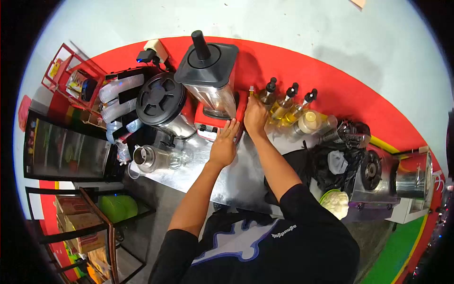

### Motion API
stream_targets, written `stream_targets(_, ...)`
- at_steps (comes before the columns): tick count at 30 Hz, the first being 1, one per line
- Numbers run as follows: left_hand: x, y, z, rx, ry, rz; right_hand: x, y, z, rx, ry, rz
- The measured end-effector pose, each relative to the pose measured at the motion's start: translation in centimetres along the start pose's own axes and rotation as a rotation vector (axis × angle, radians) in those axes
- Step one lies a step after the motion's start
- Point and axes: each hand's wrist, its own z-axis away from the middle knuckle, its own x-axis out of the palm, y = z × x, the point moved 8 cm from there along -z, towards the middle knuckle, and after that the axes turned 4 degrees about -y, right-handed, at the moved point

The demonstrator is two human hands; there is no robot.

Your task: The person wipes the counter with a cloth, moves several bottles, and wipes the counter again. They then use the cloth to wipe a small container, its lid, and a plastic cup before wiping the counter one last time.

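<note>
A blender with a red base (215, 124), a clear jar (215, 99) and a black lid (203, 57) with a black handle stands against the red wall. My left hand (224, 146) rests on the front right of the base, fingers spread flat and pointing up. At the base's right side is my right hand (256, 115), its fingers curled near a small yellowish object (251, 91). What the right fingers hold, if anything, is hard to make out. Bottles with black pump tops (283, 105) stand just right of that hand.
Left of the blender are a steel dispenser with a black lid (161, 98), stacked plastic cups (118, 110) and a metal jug (145, 157). A jar (308, 122), black plastic bags (326, 163), a bowl (335, 203) and a gas stove (372, 171) are on the right.
</note>
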Motion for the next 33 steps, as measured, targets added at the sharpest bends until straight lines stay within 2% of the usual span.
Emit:
stream_targets(2, 0.0, -0.1, -0.1, -0.014, 0.008, 0.019, -0.3, -0.4, 0.4, -0.059, 0.115, 0.002)
stream_targets(7, -0.4, 0.4, 0.3, 0.040, 0.107, 0.072, 0.3, 1.1, 2.0, 0.024, 0.006, -0.048)
stream_targets(10, 0.1, 0.2, 0.7, 0.049, 0.127, 0.069, 0.0, 1.9, 2.9, 0.135, -0.035, -0.221)
stream_targets(13, 0.0, 0.1, 0.6, 0.060, 0.141, 0.058, -0.9, 2.2, 5.0, 0.102, -0.001, -0.236)
stream_targets(15, -0.1, 0.1, 0.5, 0.082, 0.146, 0.058, -0.9, 2.8, 6.8, 0.137, -0.079, -0.244)
stream_targets(17, -0.4, 0.3, 0.7, 0.075, 0.150, 0.079, 2.0, 5.4, 9.1, 0.387, -0.358, -0.245)
stream_targets(19, -0.5, 0.5, 0.7, 0.065, 0.138, 0.098, 2.6, 6.0, 9.7, 0.252, -0.243, -0.165)
stream_targets(21, -0.5, 0.5, 0.7, 0.061, 0.135, 0.089, 3.8, 6.5, 9.7, 0.251, -0.318, -0.057)
stream_targets(27, -0.8, 0.9, 0.8, 0.088, 0.138, 0.088, 4.3, 5.8, 8.9, 0.261, -0.331, -0.002)
stream_targets(28, -0.8, 0.9, 0.7, 0.076, 0.121, 0.092, 4.2, 5.3, 8.2, 0.226, -0.253, -0.068)
stream_targets(33, -0.4, 0.5, 0.6, 0.087, 0.067, 0.117, 4.7, 6.2, 9.2, 0.289, -0.229, -0.058)
